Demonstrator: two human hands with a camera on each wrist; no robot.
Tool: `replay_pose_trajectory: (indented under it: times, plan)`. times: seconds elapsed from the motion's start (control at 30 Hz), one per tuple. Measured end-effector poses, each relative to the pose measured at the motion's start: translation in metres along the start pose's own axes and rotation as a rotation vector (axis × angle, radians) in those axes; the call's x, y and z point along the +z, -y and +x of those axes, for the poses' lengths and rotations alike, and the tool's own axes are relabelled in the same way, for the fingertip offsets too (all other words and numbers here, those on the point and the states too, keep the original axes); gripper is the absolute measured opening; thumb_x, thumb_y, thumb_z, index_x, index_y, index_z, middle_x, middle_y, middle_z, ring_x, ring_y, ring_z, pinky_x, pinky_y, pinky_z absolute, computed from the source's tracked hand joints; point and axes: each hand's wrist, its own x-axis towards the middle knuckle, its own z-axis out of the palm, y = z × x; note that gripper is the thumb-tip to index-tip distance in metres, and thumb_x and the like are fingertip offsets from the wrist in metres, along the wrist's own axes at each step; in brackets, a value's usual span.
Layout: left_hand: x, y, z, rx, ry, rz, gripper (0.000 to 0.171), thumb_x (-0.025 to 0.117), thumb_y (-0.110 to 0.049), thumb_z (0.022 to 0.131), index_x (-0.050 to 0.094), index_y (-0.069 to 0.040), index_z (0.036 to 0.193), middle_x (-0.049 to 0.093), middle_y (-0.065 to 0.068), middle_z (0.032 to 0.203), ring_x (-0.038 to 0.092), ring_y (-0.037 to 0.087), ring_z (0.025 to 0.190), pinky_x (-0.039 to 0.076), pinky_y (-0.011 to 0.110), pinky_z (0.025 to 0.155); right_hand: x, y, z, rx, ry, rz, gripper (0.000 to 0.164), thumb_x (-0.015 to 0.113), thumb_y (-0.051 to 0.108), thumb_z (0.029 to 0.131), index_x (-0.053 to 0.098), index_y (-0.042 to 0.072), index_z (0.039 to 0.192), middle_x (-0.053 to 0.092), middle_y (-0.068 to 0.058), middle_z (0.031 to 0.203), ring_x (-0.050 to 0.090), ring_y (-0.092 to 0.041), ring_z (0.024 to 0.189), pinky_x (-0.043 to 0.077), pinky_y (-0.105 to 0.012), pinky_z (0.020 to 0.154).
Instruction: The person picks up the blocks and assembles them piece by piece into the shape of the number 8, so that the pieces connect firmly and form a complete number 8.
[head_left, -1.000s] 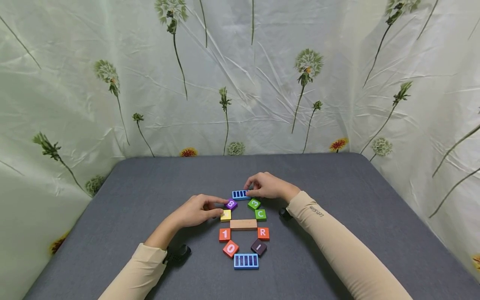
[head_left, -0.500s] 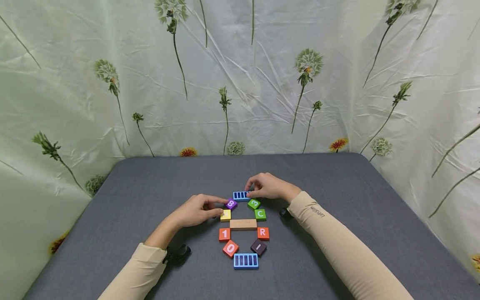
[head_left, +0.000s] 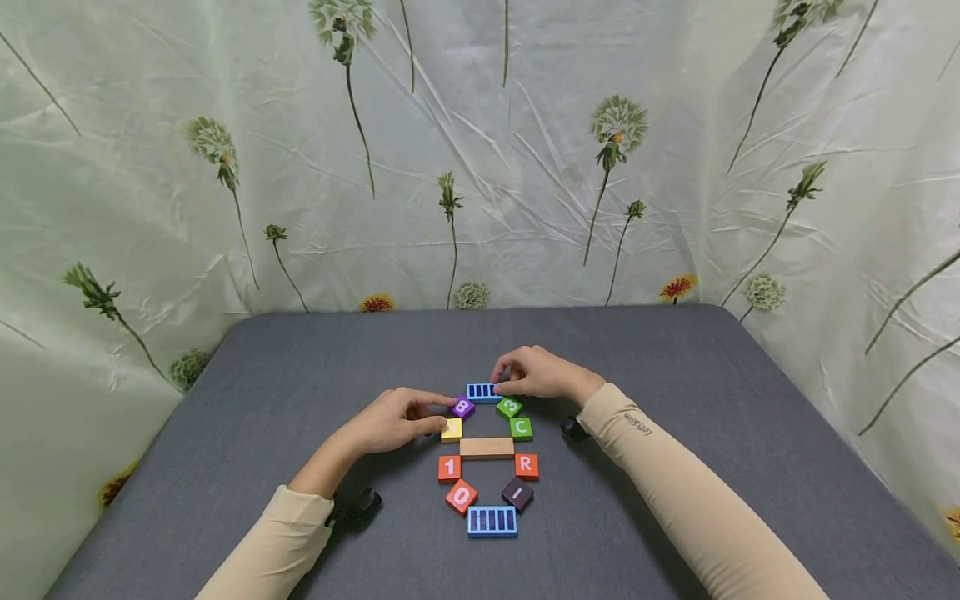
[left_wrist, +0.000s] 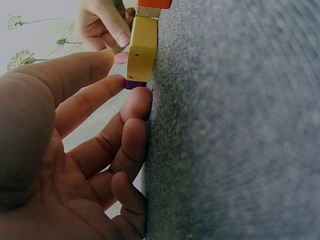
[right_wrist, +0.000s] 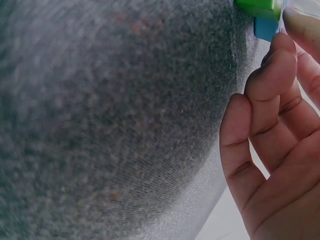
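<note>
My right hand [head_left: 538, 372] pinches the right end of a blue block with dark stripes [head_left: 481, 392] at the far end of a ring of blocks. Part of that block is hidden by the fingers. The index finger of my left hand [head_left: 390, 422] touches the purple block marked 8 [head_left: 462, 407], and the thumb is at the yellow block [head_left: 452, 432]. Those left fingers are loosely extended, the others curl near the cloth in the left wrist view. Close to the right hand lie a green block marked 3 [head_left: 509, 407] and a green C block [head_left: 521, 429].
A plain wooden plank [head_left: 487, 448] spans the ring's middle. Nearer lie orange blocks 1 [head_left: 450, 468], R [head_left: 527, 466] and 0 [head_left: 461, 497], a dark block with a dash [head_left: 517, 493], and a second blue striped block [head_left: 492, 521]. A flowered curtain [head_left: 480, 167] hangs behind the grey table [head_left: 637, 350].
The far blue striped block has shifted slightly toward the person and to the right, with the right hand moving along. The left hand stays in place.
</note>
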Motion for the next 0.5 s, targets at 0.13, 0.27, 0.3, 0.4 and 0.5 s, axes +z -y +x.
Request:
replay_pose_trajectory:
  times: [0.13, 0.27, 0.3, 0.4, 0.5]
  plan:
    - [-0.0003, 0.0010, 0.0002, 0.007, -0.003, 0.005, 0.037, 0.072, -0.029, 0.103, 0.073, -0.018, 0.139, 0.064, -0.004, 0.080, 0.051, 0.010, 0.068, 0.039, 0.026, 0.059, 0.0001, -0.0011, 0.0002, -0.006, 0.002, 0.009, 0.016, 0.073, 0.026, 0.104, 0.077, 0.013, 0.113, 0.063, 0.005, 0.075, 0.051, -0.006, 0.064, 0.042, -0.023, 0.061]
    - [-0.0003, 0.0014, 0.0003, 0.013, -0.009, 0.009, 0.037, 0.072, -0.029, 0.103, 0.074, -0.018, 0.139, 0.064, -0.004, 0.080, 0.051, 0.010, 0.068, 0.039, 0.026, 0.059, -0.0001, -0.0018, -0.0002, -0.011, -0.001, 0.015, 0.018, 0.072, 0.026, 0.104, 0.077, 0.012, 0.114, 0.064, 0.004, 0.076, 0.051, -0.007, 0.064, 0.043, -0.023, 0.061]
    - [-0.0004, 0.0013, 0.0002, 0.013, -0.009, 0.009, 0.037, 0.072, -0.029, 0.103, 0.073, -0.018, 0.139, 0.064, -0.004, 0.080, 0.051, 0.010, 0.068, 0.039, 0.026, 0.059, 0.0000, -0.0019, -0.0003, -0.006, -0.002, 0.017, 0.018, 0.073, 0.026, 0.104, 0.077, 0.012, 0.114, 0.064, 0.004, 0.076, 0.051, -0.007, 0.064, 0.043, -0.023, 0.061]
    - [-0.0004, 0.0003, -0.0002, -0.003, -0.005, 0.009, 0.037, 0.072, -0.029, 0.104, 0.073, -0.019, 0.140, 0.063, -0.005, 0.080, 0.051, 0.010, 0.067, 0.039, 0.026, 0.059, 0.0004, -0.0022, -0.0008, 0.010, -0.001, 0.021, 0.018, 0.073, 0.026, 0.104, 0.077, 0.013, 0.115, 0.064, 0.005, 0.076, 0.051, -0.006, 0.064, 0.042, -0.023, 0.061]
    - [-0.0003, -0.0005, -0.0009, -0.022, 0.002, 0.009, 0.039, 0.071, -0.029, 0.104, 0.071, -0.022, 0.143, 0.061, -0.006, 0.079, 0.050, 0.009, 0.066, 0.039, 0.026, 0.059, 0.0006, -0.0020, -0.0018, 0.015, -0.001, 0.021, 0.020, 0.072, 0.026, 0.104, 0.076, 0.012, 0.117, 0.064, 0.005, 0.075, 0.051, -0.006, 0.064, 0.042, -0.023, 0.062]
